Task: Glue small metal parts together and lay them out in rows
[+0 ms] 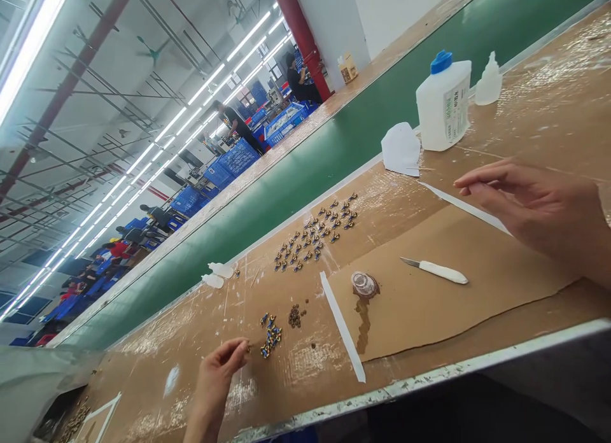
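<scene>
My left hand (220, 370) rests near the table's front edge, its fingers pinched on a tiny part beside a small heap of blue-and-gold parts (270, 335). A little pile of dark brown bits (294, 316) lies just right of that heap. My right hand (534, 204) hovers over the brown cardboard sheet (458, 303), fingers pressed together on a thin stick that barely shows. Rows of finished blue-and-gold parts (315, 232) are laid out farther back. A white-handled knife (436, 270) and a small clear dish (363, 282) with a brown stain lie on the cardboard.
A white bottle with a blue cap (443, 102), a small dropper bottle (489, 81) and white paper (401, 149) stand at the back right. Two small white droppers (217, 274) lie beside a green conveyor belt (334, 150). Other people work among blue crates far left.
</scene>
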The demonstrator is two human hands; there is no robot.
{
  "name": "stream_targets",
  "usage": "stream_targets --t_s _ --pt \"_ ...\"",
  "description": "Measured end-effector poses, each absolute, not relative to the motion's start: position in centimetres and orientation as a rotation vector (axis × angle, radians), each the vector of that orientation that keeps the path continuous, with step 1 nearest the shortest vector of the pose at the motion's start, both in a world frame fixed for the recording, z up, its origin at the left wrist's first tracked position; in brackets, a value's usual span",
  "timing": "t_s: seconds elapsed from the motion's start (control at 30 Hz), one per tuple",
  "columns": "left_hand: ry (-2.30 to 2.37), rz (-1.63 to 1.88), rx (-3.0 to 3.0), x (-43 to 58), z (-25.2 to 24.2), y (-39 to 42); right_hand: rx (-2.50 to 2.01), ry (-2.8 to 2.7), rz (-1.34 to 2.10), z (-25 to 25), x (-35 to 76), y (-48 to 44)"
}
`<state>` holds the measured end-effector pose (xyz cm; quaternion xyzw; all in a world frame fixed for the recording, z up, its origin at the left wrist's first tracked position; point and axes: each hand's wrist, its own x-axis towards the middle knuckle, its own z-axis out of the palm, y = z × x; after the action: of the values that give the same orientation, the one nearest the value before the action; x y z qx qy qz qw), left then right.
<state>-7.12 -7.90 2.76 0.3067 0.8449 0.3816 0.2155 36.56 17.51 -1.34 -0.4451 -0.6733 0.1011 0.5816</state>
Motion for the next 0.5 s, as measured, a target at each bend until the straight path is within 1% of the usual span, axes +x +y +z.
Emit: stream_targets --t_s 0.07,0.23,0.33,0.5 --pt "2.278 1.199 0.777 -6.1 3.1 -8.4 -1.021 -1.570 0.227 -1.2 36.5 17.4" --pt "1.921 1.593 0.474 -1.8 3.2 -7.3 -1.005 -1.620 0.291 -0.6 36.5 16.8" --pt "1.870 1.673 0.410 1.2 3.2 -5.6 -0.981 -1.608 0.322 -0.3 36.6 16.6" --pt "1.899 1.769 0.604 5.7 3.3 -3.0 -0.887 -1.599 0.360 -0.2 36.9 16.8"
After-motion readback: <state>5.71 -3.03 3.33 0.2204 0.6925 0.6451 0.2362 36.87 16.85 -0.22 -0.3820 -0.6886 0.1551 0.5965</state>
